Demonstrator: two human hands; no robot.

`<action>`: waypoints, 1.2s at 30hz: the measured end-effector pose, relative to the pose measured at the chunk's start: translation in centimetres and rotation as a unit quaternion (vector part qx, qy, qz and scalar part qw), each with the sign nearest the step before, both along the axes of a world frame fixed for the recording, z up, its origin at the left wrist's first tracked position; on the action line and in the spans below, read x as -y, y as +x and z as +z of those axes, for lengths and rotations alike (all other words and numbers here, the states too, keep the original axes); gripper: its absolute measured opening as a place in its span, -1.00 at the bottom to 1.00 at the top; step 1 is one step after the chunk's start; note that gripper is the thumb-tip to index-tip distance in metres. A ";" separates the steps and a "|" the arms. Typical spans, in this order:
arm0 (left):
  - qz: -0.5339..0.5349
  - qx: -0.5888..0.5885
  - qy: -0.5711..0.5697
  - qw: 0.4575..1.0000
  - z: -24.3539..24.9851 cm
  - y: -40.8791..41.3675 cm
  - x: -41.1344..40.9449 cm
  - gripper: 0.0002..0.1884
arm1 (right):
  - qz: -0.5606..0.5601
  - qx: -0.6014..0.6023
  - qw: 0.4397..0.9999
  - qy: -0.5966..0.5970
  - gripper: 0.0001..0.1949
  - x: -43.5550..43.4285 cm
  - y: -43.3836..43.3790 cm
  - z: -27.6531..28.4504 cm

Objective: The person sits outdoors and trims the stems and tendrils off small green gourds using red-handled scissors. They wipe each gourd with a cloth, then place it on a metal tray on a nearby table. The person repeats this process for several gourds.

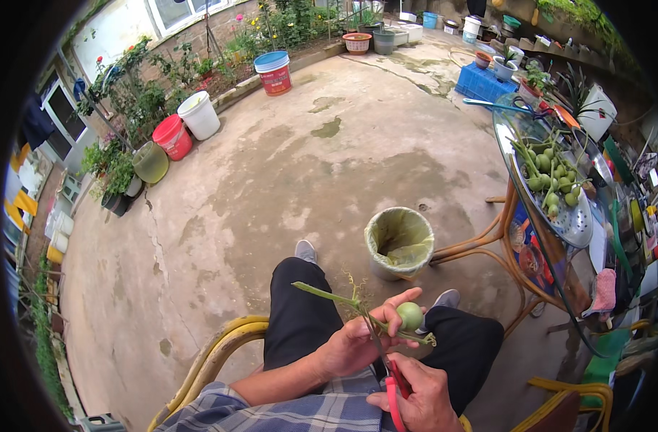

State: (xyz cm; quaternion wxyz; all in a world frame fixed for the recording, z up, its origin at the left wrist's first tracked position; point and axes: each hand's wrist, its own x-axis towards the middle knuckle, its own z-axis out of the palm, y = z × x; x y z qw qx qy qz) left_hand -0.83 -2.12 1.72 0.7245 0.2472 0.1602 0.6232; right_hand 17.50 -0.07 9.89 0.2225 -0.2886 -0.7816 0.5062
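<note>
My left hand [361,340] holds a green vine stem [329,294] with curly tendrils and one round green fruit [410,316], which shows beyond my fingers. In my right hand [426,391] are scissors with red handles [394,394]; their blades lie at the stem beside my left fingers. Whether the blades have cut the stem, I cannot tell. Several more green fruits with stems [550,173] lie in a perforated metal colander [574,221] on the glass table at the right.
A lined bin [399,243] stands on the concrete just beyond my knees. The glass-topped rattan table [504,146] is close on the right, a blue crate [483,81] behind it. Buckets [199,116] and potted plants line the garden bed. A rattan armrest [215,345] curves at my left.
</note>
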 end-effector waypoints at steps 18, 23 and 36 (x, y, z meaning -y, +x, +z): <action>-0.042 0.041 0.046 0.997 -0.5 -0.4 -0.2 -0.43 | 0.012 -0.015 1.000 -0.007 -0.46 0.0 -0.1 1.1; -0.051 0.039 0.060 0.996 -0.2 -0.5 -0.3 -0.43 | 0.029 -0.003 0.999 0.021 -0.40 -0.3 0.1 -0.9; -0.067 0.019 0.072 0.995 0.5 -0.4 -0.6 -0.36 | 0.007 -0.010 1.000 0.026 -0.46 -0.1 -0.1 0.9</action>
